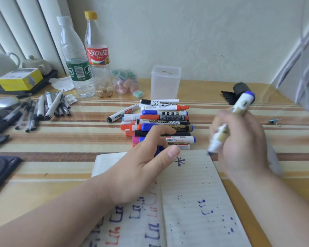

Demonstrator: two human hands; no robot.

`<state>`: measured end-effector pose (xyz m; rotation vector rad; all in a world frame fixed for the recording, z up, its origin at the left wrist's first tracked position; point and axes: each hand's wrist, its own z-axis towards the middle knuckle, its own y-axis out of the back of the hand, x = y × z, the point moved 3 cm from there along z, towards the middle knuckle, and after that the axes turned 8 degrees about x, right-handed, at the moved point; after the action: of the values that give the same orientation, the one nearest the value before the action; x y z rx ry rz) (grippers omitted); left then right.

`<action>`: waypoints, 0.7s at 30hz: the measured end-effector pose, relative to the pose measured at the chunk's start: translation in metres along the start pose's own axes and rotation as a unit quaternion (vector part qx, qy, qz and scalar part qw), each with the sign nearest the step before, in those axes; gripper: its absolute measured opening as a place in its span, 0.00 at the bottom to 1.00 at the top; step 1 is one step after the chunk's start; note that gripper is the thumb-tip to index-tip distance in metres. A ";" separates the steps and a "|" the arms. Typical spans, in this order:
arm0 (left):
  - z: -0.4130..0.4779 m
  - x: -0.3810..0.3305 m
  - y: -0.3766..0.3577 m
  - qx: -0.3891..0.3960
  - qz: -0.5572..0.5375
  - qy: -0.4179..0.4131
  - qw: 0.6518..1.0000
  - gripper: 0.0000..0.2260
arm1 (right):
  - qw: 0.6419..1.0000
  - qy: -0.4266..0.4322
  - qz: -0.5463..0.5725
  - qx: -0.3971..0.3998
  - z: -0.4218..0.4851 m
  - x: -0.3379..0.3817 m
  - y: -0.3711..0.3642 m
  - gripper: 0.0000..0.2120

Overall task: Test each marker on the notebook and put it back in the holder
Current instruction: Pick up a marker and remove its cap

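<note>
The fingers of my right hand (pixel 243 143), right of centre in the frame, are curled around a marker (pixel 242 103) and grip it mid-barrel. The marker is blurred. It slants with its blue back end toward the upper right and its dark tip pointing down to the left, just at the top right corner of the notebook (pixel 194 184); I cannot tell whether the tip touches the paper.

My left hand (pixel 137 168) reaches in from the lower left and sits at the centre of the frame, over the notebook's upper left part. Its thumb and curled fingers pinch a small blue cap (pixel 159 150), while the index finger is stretched out above it.

The notebook lies open at the lower centre, its lined pages carrying blue and red test strokes and blue ink spots.

Just above the notebook, a pile of markers (pixel 165 120) lies on the striped table (pixel 61 139), with red, blue, black and pink caps. Behind the pile, at the upper centre, stands the holder (pixel 165 82), a clear square plastic tub.

In the upper left stand two plastic bottles, one with a green label (pixel 77 68) and one with a red label (pixel 96 56). A loose spread of grey pens (pixel 43 109) lies at the left edge.
</note>
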<state>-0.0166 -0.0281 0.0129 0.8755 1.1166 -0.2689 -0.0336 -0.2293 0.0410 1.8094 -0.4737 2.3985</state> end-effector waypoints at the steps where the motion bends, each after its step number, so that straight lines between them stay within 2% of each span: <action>1: 0.000 0.001 0.001 0.000 -0.009 -0.005 1.000 0.28 | 1.000 -0.013 -0.007 -0.024 0.007 0.000 0.010 0.13; 3: 0.001 0.003 0.003 -0.006 -0.010 -0.004 1.000 0.28 | 0.996 -0.082 0.006 -0.017 0.018 -0.008 0.023 0.16; 5: 0.001 0.003 0.005 -0.011 -0.007 0.003 1.000 0.28 | 0.985 -0.168 0.005 0.031 0.022 -0.020 0.028 0.17; 7: 0.002 0.002 0.006 -0.012 0.001 0.012 1.000 0.29 | 0.971 -0.218 -0.038 0.089 0.020 -0.029 0.026 0.20; 11: 0.001 0.002 0.008 -0.012 0.034 0.031 0.999 0.37 | 0.960 -0.230 -0.068 0.147 0.015 -0.032 0.015 0.22; 14: 0.002 0.003 0.008 -0.017 0.037 0.042 0.998 0.36 | 0.955 -0.239 -0.077 0.156 0.012 -0.034 0.010 0.22; 18: 0.003 0.001 0.006 -0.019 0.098 0.040 0.994 0.28 | 0.963 -0.223 -0.089 0.123 0.009 -0.033 0.005 0.21; 21: 0.001 0.001 0.004 -0.012 0.059 0.010 0.998 0.28 | 0.976 -0.202 -0.054 0.064 0.007 -0.032 0.003 0.22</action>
<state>-0.0128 -0.0259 0.0140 0.9201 1.0808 -0.1496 -0.0187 -0.2309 0.0114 2.3252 -0.2457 2.0323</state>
